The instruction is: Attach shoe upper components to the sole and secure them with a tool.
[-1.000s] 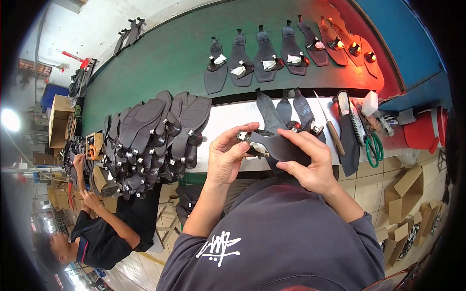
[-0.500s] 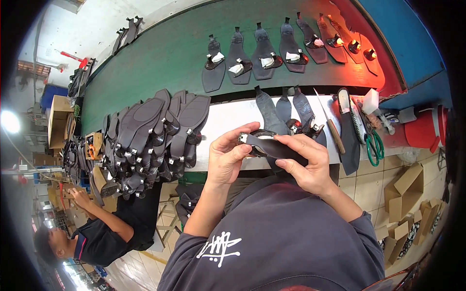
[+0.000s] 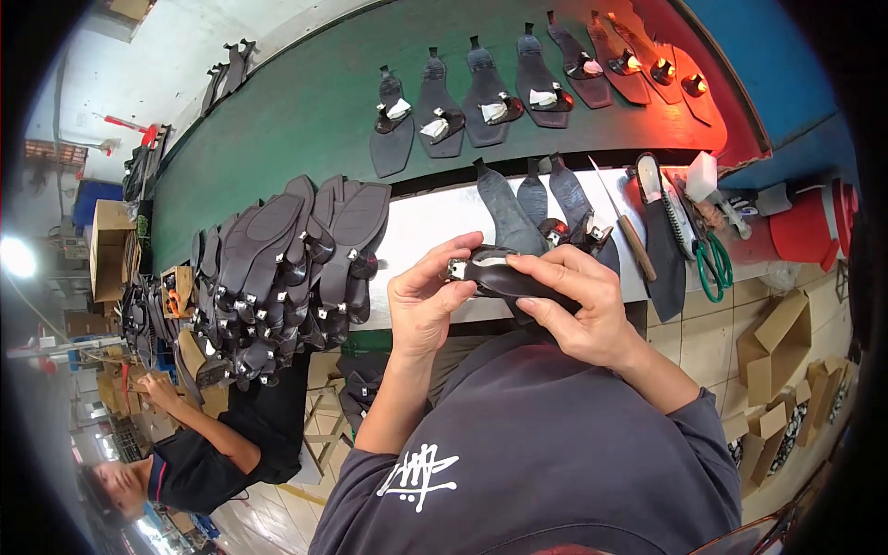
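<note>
Above the front edge of the workbench, both hands hold a black shoe sole with a heel, its pale inner patch partly showing between the fingers. My left hand pinches the end with the small light tip between thumb and fingers. At the other end my right hand grips with its thumb below and fingers on top. Just beyond the hands lie dark soles with glossy heels. To the left is a large heap of black soles with heels.
A row of soles lies across the green tabletop, its right end under red-orange light. Right of my hands are a wooden-handled pointed tool, a brush, green-handled scissors and a red container. A co-worker stands at left.
The held sole has turned slightly in my hands, its black outer side now facing up more. Both hands keep their grip. The co-worker's head has turned.
</note>
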